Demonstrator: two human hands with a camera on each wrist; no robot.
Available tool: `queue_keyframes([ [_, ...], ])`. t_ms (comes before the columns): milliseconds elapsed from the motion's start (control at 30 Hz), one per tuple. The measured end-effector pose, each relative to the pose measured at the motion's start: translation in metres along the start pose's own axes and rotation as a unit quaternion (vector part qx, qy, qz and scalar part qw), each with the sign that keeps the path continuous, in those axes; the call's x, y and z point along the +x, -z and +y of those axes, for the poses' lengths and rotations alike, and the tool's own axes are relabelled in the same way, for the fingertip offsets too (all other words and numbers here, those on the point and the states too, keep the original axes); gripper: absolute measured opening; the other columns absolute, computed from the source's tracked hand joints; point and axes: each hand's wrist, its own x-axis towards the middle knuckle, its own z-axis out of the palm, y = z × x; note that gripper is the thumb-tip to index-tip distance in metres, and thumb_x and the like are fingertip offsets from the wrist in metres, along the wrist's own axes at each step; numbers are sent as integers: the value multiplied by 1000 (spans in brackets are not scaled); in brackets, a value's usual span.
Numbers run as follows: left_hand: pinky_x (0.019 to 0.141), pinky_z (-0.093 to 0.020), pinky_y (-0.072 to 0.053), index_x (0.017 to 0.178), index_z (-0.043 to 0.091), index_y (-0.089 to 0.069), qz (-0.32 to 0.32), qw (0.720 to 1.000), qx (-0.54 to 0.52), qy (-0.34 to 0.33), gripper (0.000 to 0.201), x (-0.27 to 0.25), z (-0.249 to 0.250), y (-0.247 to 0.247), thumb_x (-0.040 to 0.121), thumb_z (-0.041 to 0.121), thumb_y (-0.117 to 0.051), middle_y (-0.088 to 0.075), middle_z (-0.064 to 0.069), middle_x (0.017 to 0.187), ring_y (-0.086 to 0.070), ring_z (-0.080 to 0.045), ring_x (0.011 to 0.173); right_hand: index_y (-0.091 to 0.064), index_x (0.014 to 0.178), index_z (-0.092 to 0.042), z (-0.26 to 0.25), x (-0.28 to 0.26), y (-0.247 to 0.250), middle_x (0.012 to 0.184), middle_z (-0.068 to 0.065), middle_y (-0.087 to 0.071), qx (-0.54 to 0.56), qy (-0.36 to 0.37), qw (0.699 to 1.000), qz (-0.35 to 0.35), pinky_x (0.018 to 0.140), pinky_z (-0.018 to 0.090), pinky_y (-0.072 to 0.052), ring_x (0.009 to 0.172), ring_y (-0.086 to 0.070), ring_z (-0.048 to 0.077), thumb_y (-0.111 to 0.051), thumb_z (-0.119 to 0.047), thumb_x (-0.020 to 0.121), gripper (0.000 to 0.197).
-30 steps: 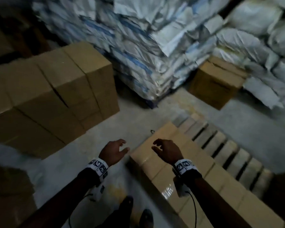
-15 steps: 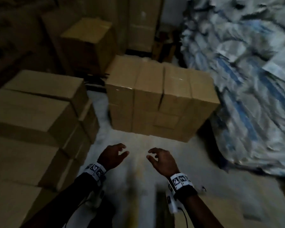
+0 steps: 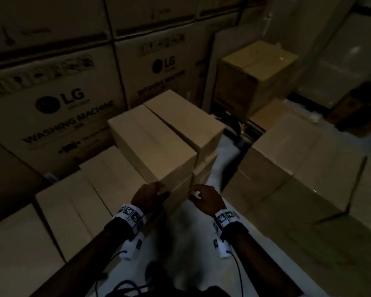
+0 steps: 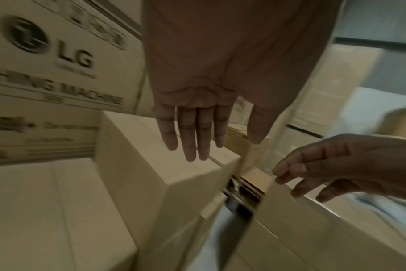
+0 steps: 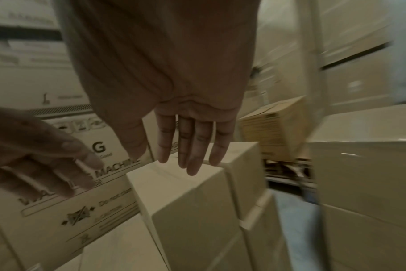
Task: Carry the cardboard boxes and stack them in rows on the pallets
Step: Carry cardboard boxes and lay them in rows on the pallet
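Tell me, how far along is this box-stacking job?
No pallet shows in these views, so what is already stacked cannot be judged. Both hands are empty: the left hand and right hand reach toward the top box of a stack. Lifting, carrying and stacking it remain, with many boxes around.

White marker-printed wristbands (image 3: 130, 213), black cables (image 3: 238, 273)
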Motion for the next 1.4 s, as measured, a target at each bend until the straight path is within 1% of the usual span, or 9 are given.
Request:
queue_keyframes([
  [200,97,-32,-51,141,16,-56,-1,990,-56,131,57,66,-19,15,98,53,-59,-68,-9,128,-65,-25,115,-64,132,-9,-3,128,45,138,10,-60,-95,59,990,-83,106,35,-42,128,-55,28,-52,-35,103,41],
  [333,101,-30,-45,152,18,-41,9,964,-117,238,67,113,-23,3,99,55,-58,-55,-13,145,-56,-30,129,-62,134,-15,19,226,56,139,7,-57,-96,78,986,-110,112,40,-41,131,-53,28,-31,-72,82,83],
  [367,100,-30,-45,154,18,-37,17,957,-132,259,70,123,-24,0,99,55,-58,-53,-14,147,-55,-31,131,-57,140,-16,22,244,57,144,7,-54,-86,65,987,-117,115,41,-38,136,-50,29,-39,-73,84,82],
  [467,95,-33,-48,159,20,-27,58,930,-177,317,80,154,-20,-9,97,57,-60,-59,-17,140,-59,-34,124,-39,155,-19,27,281,72,159,6,-39,-105,46,988,-108,120,42,-33,146,-38,29,-63,-49,96,70],
  [667,81,-31,-51,160,30,-23,82,901,-208,372,73,174,3,-28,99,48,-60,-68,-18,124,-65,-28,94,-30,159,-28,69,323,74,166,6,-24,-52,44,985,-156,121,42,-31,151,-28,29,-74,-41,92,82],
  [867,98,-38,-54,159,39,-21,65,877,-223,422,86,188,19,-44,90,60,-68,-62,-16,137,-63,-36,119,-23,159,-44,87,343,71,169,2,-16,-45,68,962,-259,121,49,-31,153,-23,32,-76,-48,87,89],
  [1033,105,-39,-47,158,40,-23,69,860,-241,444,88,207,12,-44,87,67,-67,-56,-11,147,-55,-36,130,-21,159,-46,78,360,68,169,3,-18,-30,63,962,-265,119,51,-33,152,-26,34,-79,-51,84,95],
  [1233,108,-45,-47,154,60,-3,107,854,-254,442,98,242,-15,-65,80,76,-65,-63,-18,130,-58,-39,121,-15,160,-48,73,376,52,168,-1,-24,34,50,962,-266,118,44,-34,151,-29,30,-85,-43,80,106],
  [1400,104,-36,-47,158,54,-13,225,834,-253,436,97,252,-23,-68,81,72,-69,-66,-17,133,-65,-38,116,-10,152,-62,73,378,37,164,1,-32,41,50,976,-208,116,46,-38,148,-34,31,-82,-67,69,110],
])
